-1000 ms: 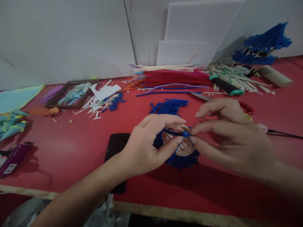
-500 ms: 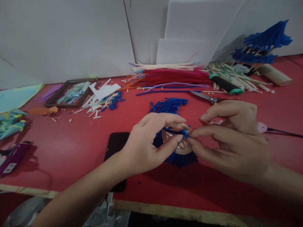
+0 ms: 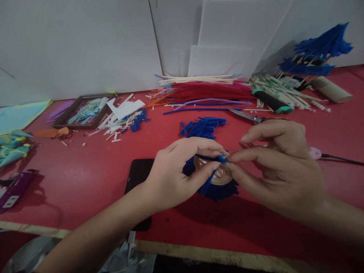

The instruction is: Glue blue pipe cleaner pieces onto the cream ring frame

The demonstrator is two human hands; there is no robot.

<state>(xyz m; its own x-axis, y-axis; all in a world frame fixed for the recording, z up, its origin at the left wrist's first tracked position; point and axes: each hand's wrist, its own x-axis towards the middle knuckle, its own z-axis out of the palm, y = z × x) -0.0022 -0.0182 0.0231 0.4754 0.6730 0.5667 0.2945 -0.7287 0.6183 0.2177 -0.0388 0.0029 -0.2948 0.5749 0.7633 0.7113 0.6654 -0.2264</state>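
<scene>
My left hand (image 3: pixel 176 170) and my right hand (image 3: pixel 280 167) meet over the red table (image 3: pixel 85 178), both pinching a short blue pipe cleaner piece (image 3: pixel 217 158) between thumb and fingers. Under them lies a round tan ring fringed with blue pipe cleaners (image 3: pixel 218 185), partly hidden by my fingers. The left thumb presses up on the blue piece, and the right fingertips hold its end. A pile of cut blue pipe cleaner pieces (image 3: pixel 203 127) lies just beyond my hands.
A black phone (image 3: pixel 139 178) lies by my left wrist. Scissors (image 3: pixel 247 116), long red, purple and white pipe cleaners (image 3: pixel 210 93), a black roll (image 3: pixel 271 102), a framed tray of scraps (image 3: pixel 83 112) and a blue fringed piece on sticks (image 3: pixel 318 53) sit farther back. White boards (image 3: pixel 222 38) lean behind.
My hands stay almost in place; the fingers shift slightly on the blue piece, and the right hand has edged a little toward me and left.
</scene>
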